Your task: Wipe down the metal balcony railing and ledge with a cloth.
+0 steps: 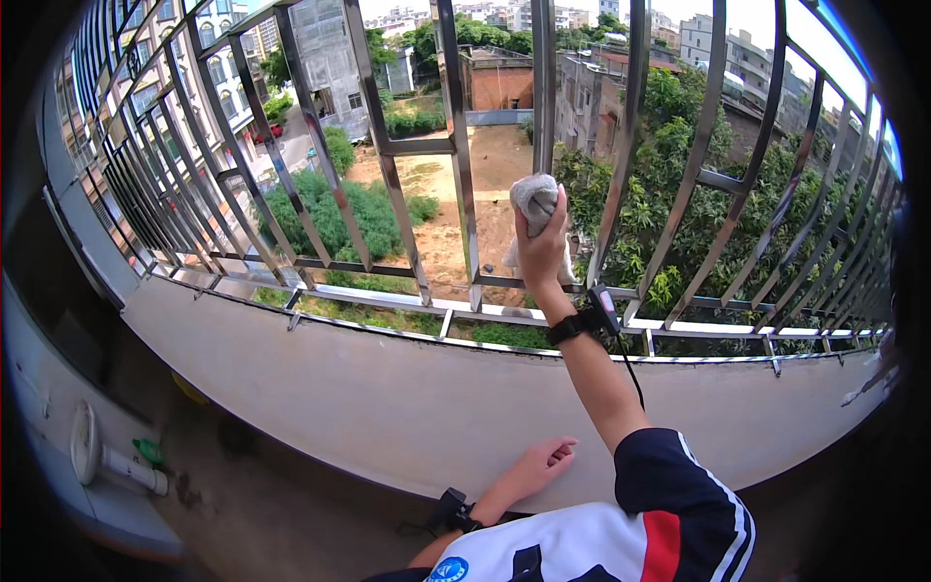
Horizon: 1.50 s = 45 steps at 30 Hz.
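Observation:
My right hand (540,251) is raised in front of me and grips a grey cloth (537,200). The cloth is bunched against a wide upright metal bar (542,87) of the window grille, and a paler part of it hangs below my palm. Whether the cloth goes all the way around the bar is hidden by my hand. Lower down, my left hand (545,464) rests on the pale ledge (407,407), close to my body. Its fingers are curled in, with nothing visible in them.
The shiny grille's bottom rail (502,314) runs along the ledge's outer edge, with short brackets joining them. Black devices are strapped to both wrists; a cable (631,371) hangs from the right one. At lower left are a white pipe (127,469) and a green bottle (149,451).

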Available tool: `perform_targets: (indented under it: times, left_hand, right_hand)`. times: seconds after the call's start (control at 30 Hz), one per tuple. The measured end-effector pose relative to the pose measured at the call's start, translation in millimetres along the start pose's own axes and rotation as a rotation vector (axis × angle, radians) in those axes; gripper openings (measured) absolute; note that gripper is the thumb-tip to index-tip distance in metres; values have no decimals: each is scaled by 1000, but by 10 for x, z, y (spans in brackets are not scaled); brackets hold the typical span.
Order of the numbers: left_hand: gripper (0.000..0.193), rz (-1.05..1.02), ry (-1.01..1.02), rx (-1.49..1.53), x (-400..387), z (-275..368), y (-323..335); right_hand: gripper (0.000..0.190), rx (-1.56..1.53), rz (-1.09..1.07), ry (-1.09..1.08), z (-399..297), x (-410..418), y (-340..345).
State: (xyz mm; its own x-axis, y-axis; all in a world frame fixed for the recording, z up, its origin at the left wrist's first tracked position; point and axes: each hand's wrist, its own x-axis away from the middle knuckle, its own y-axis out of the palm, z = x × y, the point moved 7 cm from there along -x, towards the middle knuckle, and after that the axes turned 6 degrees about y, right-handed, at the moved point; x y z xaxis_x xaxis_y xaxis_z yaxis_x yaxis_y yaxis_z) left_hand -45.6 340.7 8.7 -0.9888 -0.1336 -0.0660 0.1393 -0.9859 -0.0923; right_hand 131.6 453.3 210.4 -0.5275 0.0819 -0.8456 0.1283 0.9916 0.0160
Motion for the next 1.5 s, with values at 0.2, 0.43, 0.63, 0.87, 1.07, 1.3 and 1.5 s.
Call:
perform_targets:
  times: [0.2,0.43,0.63,0.87,1.07,1.3,1.5]
  left_hand:
    - [28,11,18,-55,10,-46,40]
    - [28,51,5,-62,-35,-39,48]
    - [33,41,32,-38,-78,-30,71]
    - [39,81,-3,31,2,-18,4]
    - [37,90,-5,14,-34,13,16]
    - [38,59,-38,-5,-6,-15,53]
    - [36,57,-45,-35,4,1,77]
  right_hand:
    - [65,-37,-113,189,358,468,6]
    - [64,-125,-152,328,135,-43,45]
    - [62,-304,19,100,-391,-1334,103]
    - [23,-705,-452,445,-1190,-2242,298]
    - [39,-902,-500,503,-492,-1801,388]
    - [45,-307,-88,275,-479,-1017,-8]
    - [52,123,6,226,133,20,-57]
